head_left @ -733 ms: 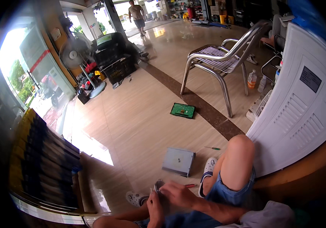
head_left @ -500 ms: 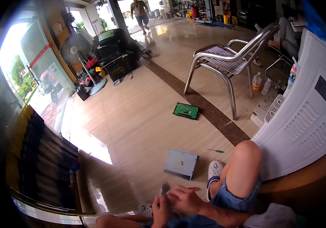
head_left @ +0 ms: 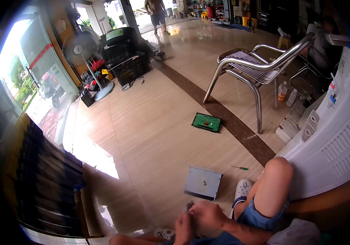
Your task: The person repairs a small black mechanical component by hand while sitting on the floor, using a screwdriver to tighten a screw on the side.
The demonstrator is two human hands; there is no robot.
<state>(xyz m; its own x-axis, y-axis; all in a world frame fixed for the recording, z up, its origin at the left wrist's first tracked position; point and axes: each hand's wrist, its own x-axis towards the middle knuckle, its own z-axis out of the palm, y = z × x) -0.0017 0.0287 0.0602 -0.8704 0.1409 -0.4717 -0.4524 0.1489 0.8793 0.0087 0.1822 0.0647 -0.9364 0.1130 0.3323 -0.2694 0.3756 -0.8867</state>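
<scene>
My left hand (head_left: 184, 226) and my right hand (head_left: 208, 215) are closed together low in front of me. A small dark grey object (head_left: 190, 205) pokes out above the left fingers; its kind is too small to tell. The right fingers are curled against it, and whatever they hold is hidden. Just beyond my hands, a flat grey metal case (head_left: 203, 183) lies on the floor with a few tiny dark pieces on top. To its right lies a thin screwdriver (head_left: 242, 168) with a green handle. Farther off rests a green circuit board (head_left: 206, 122) in a black frame.
A metal chair (head_left: 248, 67) stands beyond the circuit board. To the right is a white slotted appliance panel (head_left: 334, 151), near two bottles (head_left: 287, 94). A standing fan (head_left: 79, 51) and black crates (head_left: 130, 69) are at the far left. A person (head_left: 156, 16) walks in the background.
The view has shifted, so floor things appear farther right and slightly lower. A red tip beside my right hand no longer shows. The background person has come nearer. My hands stay together.
</scene>
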